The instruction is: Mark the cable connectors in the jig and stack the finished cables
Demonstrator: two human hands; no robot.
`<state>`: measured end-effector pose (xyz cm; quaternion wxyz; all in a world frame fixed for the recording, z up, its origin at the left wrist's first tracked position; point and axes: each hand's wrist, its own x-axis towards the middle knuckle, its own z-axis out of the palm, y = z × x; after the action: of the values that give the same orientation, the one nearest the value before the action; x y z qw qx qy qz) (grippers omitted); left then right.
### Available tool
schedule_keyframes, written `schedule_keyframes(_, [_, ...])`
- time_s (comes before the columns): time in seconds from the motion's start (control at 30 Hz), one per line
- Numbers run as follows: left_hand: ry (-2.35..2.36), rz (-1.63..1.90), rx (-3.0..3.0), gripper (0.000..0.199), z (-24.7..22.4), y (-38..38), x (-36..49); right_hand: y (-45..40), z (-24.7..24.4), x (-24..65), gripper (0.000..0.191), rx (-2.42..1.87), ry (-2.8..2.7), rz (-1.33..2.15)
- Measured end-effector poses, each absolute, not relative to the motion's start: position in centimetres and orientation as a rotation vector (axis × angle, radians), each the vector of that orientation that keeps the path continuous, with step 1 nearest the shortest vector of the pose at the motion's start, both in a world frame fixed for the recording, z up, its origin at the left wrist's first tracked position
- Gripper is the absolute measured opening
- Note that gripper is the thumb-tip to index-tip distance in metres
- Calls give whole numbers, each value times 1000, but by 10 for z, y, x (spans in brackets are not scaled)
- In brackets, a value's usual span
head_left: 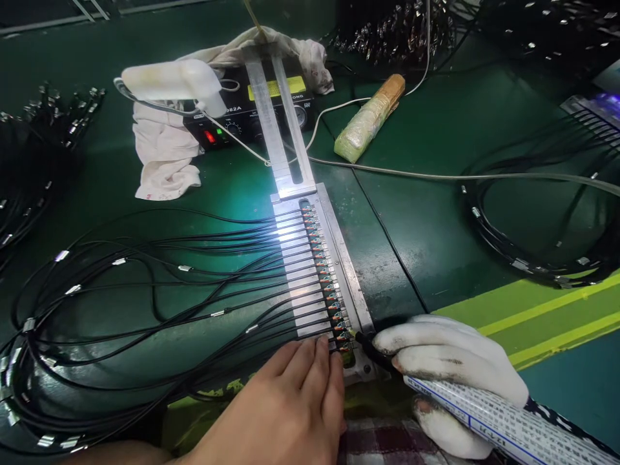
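My bare left hand [295,394] rests at the near end of a metal fixture [296,278], its fingers bent and pressed together beside the lowest cables. The thumb and anything under the fingers are hidden. In a stained white glove, my right hand [450,374] is closed around a white printed tube [489,407] with a black nozzle [371,349]. The nozzle's tip is at the cable ends near the bottom of the row; contact is too small to tell. Several black cables [232,261] lie side by side across the fixture, their stripped ends and small connectors [329,284] in a slot.
A black control box [247,123] with lit switches stands behind, with a white cloth [165,155] and a white lamp-like unit [169,81] over it. A wrapped block [371,119] lies to its right. Coiled cables [520,265] lie at the right; more cables [36,161] are piled left.
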<state>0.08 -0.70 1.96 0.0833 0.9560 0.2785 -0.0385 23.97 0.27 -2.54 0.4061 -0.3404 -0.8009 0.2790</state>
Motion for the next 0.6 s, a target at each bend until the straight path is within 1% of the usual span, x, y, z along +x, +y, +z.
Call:
schedule_keyframes(0.17, [872,-100,2857,32,14,-6,1,4,-25,239,19,-850,-2023,686])
schedule_keyframes(0.4, [799,-104,2849,38,18,-6,1,6,-24,238,19,-848,-2021,683])
schedule_keyframes(0.6, [859,-99,2792,35,15,-7,2,5,-23,238,21,-849,-2019,665])
